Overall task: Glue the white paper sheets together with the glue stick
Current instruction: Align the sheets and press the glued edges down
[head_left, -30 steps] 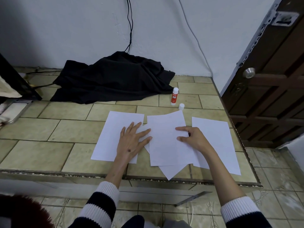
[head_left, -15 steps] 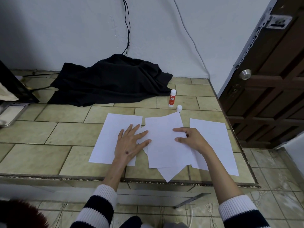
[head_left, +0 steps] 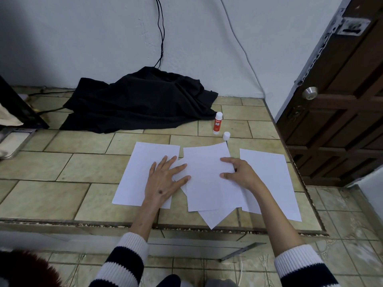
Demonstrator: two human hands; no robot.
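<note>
We take the middle sheet [head_left: 209, 179] as our landmark: it lies on the tiled desk [head_left: 62, 168], tilted slightly, on top of another white sheet [head_left: 215, 218] whose pointed corner sticks out below it toward the desk's near edge. Our left hand [head_left: 163, 181] rests flat just left of that middle sheet, fingers [head_left: 179, 167] spread and straight, the palm on the left sheet [head_left: 136, 175] and the fingertips reaching onto the edge of the stacked paper; it grasps nothing. Our right hand [head_left: 240, 172] sits at the middle sheet's right edge, index finger laid straight across the top of the paper and thumb pressed on it lower down, while the other fingers are curled behind; we cannot tell whether they catch the sheet's edge from beneath. To the right of the middle sheet, partly under our right forearm, lies a further white sheet [head_left: 273, 183]. Beyond the middle sheet's far right corner the glue stick [head_left: 217, 123] stands upright with its red label showing, and its white cap [head_left: 226, 135] stands apart just beside it, nearer the paper. Farther behind the middle sheet a black cloth [head_left: 141, 100] is heaped against the wall, and a brown door [head_left: 342, 112] stands off to the right past the desk's edge.
</note>
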